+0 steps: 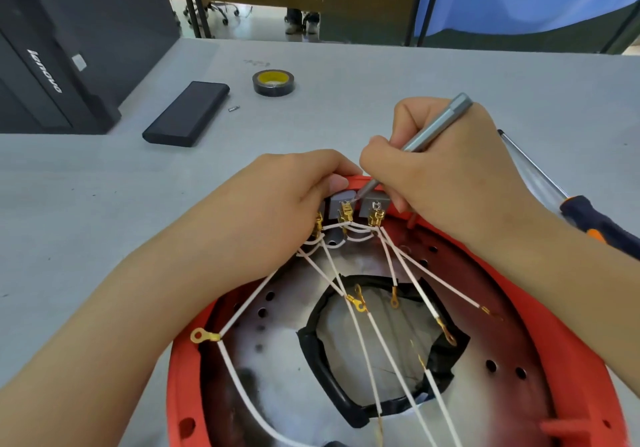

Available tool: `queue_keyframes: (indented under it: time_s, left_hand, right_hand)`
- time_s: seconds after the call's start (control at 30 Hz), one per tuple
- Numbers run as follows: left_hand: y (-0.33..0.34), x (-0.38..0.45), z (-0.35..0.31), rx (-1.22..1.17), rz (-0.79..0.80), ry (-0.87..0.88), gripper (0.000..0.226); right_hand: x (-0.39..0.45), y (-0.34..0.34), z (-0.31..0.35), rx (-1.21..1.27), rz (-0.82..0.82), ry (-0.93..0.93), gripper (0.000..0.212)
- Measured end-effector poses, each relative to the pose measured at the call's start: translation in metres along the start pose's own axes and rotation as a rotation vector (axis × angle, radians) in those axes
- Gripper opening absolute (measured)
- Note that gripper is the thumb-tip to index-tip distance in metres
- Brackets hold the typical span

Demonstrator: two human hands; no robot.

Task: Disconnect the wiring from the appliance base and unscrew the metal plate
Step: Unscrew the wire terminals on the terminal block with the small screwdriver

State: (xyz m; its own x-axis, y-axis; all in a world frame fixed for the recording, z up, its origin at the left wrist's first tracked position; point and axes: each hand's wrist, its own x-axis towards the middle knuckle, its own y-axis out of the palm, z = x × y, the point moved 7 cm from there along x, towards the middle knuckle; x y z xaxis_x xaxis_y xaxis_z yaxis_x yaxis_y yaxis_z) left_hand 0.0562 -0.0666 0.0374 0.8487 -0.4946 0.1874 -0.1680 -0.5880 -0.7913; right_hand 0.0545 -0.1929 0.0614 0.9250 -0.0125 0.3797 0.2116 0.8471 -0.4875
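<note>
- While resting on the grey surface (346, 75), red appliance base (540, 325) with white wires (391, 353) trailing from grey terminal blocks (374, 205).
- Left hand (277, 204): fingers curled, gripping base rim.
- Right hand (446, 169): fingers pinching grey screwdriver (433, 127), tip at middle block.

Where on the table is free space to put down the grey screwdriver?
Bare table lies right of the tape roll, beyond the hands, and left of the red base, below the black case. The right side is crowded by the second screwdriver.
</note>
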Motion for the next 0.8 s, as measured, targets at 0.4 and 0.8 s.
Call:
queue_keyframes:
  time_s: [0.4,0.8]
  left_hand:
    - [0.0011,-0.0008,-0.0017,0.007,0.008,-0.015,0.033]
    - [0.001,0.0011,0.0059,0.028,0.0,-0.083,0.025]
  right_hand:
    - [0.0021,0.0022,0.0042,-0.04,0.0,-0.073,0.034]
    - [0.0092,0.0099,0.0033,0.01,0.085,-0.086,0.036]
